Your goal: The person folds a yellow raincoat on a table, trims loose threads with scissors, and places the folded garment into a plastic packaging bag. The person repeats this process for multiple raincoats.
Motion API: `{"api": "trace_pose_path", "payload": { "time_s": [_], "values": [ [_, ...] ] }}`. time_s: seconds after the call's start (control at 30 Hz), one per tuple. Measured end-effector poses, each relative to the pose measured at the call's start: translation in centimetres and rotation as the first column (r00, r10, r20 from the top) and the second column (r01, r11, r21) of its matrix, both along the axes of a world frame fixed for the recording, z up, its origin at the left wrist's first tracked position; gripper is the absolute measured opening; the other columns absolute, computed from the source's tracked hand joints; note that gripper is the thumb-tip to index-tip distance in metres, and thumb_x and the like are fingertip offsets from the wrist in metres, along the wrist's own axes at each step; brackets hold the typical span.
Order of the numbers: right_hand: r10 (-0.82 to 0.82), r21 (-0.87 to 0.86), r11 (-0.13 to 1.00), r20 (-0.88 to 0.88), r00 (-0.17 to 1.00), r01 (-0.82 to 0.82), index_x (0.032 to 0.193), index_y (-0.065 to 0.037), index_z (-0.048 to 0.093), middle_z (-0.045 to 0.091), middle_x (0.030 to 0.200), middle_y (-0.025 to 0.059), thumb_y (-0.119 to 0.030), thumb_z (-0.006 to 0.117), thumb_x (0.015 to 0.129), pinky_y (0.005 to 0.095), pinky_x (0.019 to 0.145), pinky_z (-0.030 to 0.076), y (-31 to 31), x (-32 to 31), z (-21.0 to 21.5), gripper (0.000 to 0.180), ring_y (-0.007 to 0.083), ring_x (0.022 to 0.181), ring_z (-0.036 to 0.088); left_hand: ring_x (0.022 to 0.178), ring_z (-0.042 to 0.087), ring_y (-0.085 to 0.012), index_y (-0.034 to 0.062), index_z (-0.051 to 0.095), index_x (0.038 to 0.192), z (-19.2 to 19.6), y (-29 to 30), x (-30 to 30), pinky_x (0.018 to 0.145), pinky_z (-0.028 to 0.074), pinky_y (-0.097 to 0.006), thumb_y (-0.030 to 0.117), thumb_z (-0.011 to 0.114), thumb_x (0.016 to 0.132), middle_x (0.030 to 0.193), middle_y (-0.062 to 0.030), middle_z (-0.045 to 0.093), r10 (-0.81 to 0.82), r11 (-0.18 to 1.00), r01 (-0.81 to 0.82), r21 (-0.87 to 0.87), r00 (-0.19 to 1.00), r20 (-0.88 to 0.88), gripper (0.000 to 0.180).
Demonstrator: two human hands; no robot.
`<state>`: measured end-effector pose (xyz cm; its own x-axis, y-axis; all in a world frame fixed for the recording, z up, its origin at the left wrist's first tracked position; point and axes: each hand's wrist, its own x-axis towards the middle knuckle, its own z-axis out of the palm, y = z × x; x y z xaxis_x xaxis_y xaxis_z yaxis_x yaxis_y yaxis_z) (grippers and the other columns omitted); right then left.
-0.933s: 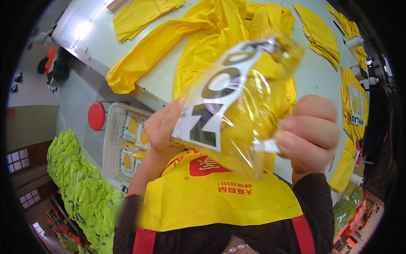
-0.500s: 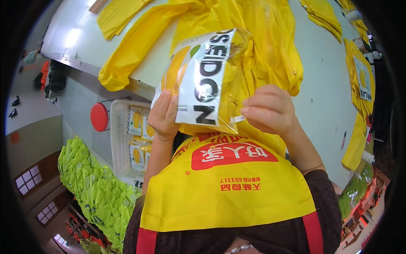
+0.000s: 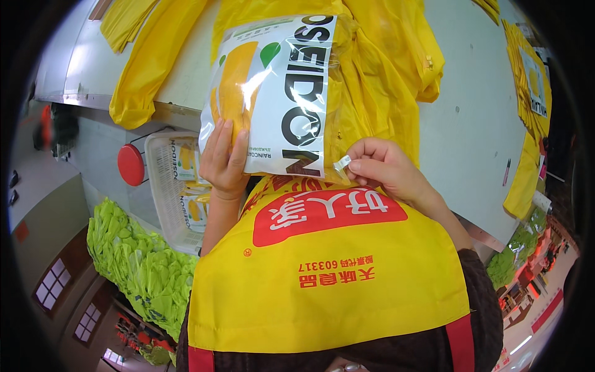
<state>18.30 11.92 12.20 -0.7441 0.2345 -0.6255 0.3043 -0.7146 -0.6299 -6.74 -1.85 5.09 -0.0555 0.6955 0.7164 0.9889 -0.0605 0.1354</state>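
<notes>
A packaged raincoat (image 3: pixel 273 105), in a clear plastic bag with a white printed panel and yellow cloth inside, lies slanted at the table's near edge, right above my apron. My left hand (image 3: pixel 224 158) grips its lower left edge, fingers spread over the front; the thumb is partly hidden. At the bag's lower right corner, my right hand (image 3: pixel 384 166) pinches a small white sticker (image 3: pixel 342 162) between thumb and forefinger. The sticker appears to touch the clear plastic there. Behind the bag spreads a loose yellow raincoat (image 3: pixel 390 80) with sleeves stretched out.
The pale table (image 3: pixel 462 142) carries folded yellow garments (image 3: pixel 527 80) along its right side and more at the far left. Below left stand a white plastic basket (image 3: pixel 162 186) of packed raincoats, a red stool (image 3: pixel 131 165) and a heap of lime-green garments (image 3: pixel 136 254).
The bag has shifted left and its printed front shows more fully. My left fingers have spread over its front. My right hand has come lower, bringing the sticker against the bag's corner.
</notes>
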Motion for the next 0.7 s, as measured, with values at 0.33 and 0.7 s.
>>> {"api": "trace_pose_path", "payload": {
  "time_s": [0.33, 0.7],
  "values": [
    [-0.071, -0.141, 0.988, -0.014, 0.997, 0.068, 0.089, -0.002, 0.056, 0.06, 0.077, 0.0027, -0.012, 0.054, 0.085, 0.0162, 0.05, 0.034, 0.64, 0.06, -0.49, 0.011, 0.004, 0.062, 0.047, 0.092, 0.062, -0.0357, 0.0077, 0.062, 0.101, -0.5, -0.36, -0.08, 0.077, 0.053, -0.038, 0.009, 0.067, 0.074, 0.106, -0.0165, 0.061, -0.018, 1.0, 0.018, 0.006, 0.999, 0.046, 0.028],
    [0.034, -0.014, 0.999, 0.05, 0.998, -0.033, 0.088, 0.002, 0.059, 0.061, 0.075, 0.0037, -0.011, 0.057, 0.082, 0.0168, 0.055, 0.04, -0.15, -0.37, -0.35, 0.015, 0.0046, 0.062, 0.052, 0.094, 0.062, -0.0347, 0.0087, 0.063, 0.101, -0.82, -0.93, -0.31, 0.078, 0.053, -0.038, 0.007, 0.067, 0.073, 0.106, -0.0151, 0.061, -0.021, 1.0, 0.022, -0.011, 0.999, 0.046, 0.028]
  ]
}}
